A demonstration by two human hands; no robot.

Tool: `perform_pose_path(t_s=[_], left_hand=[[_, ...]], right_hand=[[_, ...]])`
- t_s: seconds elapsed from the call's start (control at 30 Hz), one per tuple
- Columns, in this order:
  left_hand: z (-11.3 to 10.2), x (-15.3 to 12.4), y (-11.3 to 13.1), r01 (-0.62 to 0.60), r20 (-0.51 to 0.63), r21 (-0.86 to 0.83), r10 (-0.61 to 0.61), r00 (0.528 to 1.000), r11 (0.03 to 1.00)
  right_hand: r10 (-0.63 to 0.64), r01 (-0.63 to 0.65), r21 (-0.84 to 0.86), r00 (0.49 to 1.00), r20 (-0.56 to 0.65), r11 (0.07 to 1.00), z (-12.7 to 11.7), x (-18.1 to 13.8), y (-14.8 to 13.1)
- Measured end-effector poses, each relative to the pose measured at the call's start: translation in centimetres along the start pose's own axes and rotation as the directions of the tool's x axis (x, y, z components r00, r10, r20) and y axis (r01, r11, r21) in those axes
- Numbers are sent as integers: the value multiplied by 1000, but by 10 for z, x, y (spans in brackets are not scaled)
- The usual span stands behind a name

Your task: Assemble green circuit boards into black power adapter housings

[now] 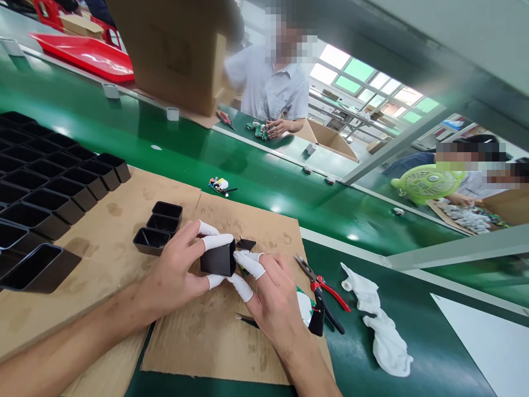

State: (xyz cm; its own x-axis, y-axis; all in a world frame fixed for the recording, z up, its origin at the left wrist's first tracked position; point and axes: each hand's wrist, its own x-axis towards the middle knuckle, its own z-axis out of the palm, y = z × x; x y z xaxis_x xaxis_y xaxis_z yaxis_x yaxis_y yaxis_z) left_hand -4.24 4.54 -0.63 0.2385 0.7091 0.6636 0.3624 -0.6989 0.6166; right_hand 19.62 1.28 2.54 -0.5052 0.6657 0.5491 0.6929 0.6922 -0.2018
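My left hand, with white finger cots on its fingertips, is closed around a black plastic case, which lies on its side in the air above the cardboard. My right hand, also in finger cots, pinches at the case's right-hand rim; what lies inside the case is hidden. A bit of green circuit board shows behind the right fingers, and I cannot tell whether they touch it. Just beyond is a small black plate with pins. Three black cases stand in a row left of my hands.
Many black cases stand at left on the cardboard. Pliers, tweezers, a circuit board and white gloves lie around my right arm. Another board sits on the green belt. Co-workers sit beyond.
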Motion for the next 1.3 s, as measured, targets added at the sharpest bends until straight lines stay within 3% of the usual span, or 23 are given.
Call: perform_pose_path(t_s=[0.63,0.87,1.3], left_hand=[[-1,2,2,12,-2,-10,-12,1000,1000],[2,0,5,-28,28,-39,29,999,999],[8,-5,7,-106,44,10,106,993,994]], right_hand=[[-2,2,-3,1000,12,1000,-3,1,-2],[297,-291,254,955,13,923,-5,3,-6],[335,-337,266,941,55,903,-3,5,-3]])
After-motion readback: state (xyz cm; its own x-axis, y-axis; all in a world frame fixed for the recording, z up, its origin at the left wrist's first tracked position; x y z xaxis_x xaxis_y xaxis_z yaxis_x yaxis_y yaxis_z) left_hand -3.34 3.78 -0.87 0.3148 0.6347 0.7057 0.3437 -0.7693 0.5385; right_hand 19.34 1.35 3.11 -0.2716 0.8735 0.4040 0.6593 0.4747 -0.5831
